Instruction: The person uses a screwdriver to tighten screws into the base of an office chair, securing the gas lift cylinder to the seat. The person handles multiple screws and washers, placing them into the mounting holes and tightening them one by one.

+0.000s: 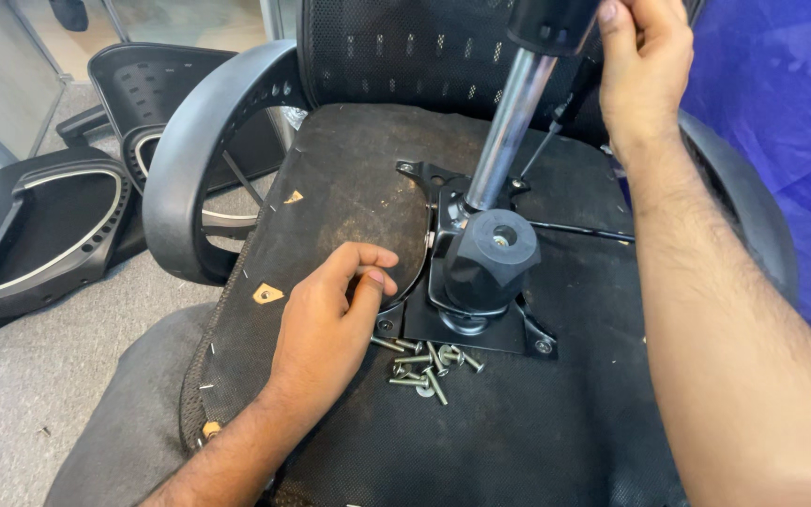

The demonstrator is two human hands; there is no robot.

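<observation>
Your left hand (330, 314) rests on the upturned underside of the chair seat (349, 178), fingers curled loosely inward, thumb and forefinger tip pinched near each other just beside the curved edge of the metal mounting plate (443, 324). You can't tell from this view whether a screw sits between those fingertips; too small to make out.

Your right hand (640, 66) is up at the top of the view, fingers wrapped shut around the upper end of the gas lift cylinder (509, 117), just at its black collar. The chrome shaft tilts down and to the left from that grip into the black mechanism on the plate.

A black tension knob (490, 258) sticks out of the mechanism toward you, directly below the shaft. A thin black lever rod (579, 228) runs from the mechanism out to the right.

A loose pile of silver screws (429, 366) lies on the seat fabric, just at the near edge of the plate, close beside your left hand.

A black armrest (194, 150) arcs off the seat's left side. On the grey floor to the left, spare chair parts (44, 235) lie well apart from the seat. Blue sheeting (781, 103) hangs at right.
</observation>
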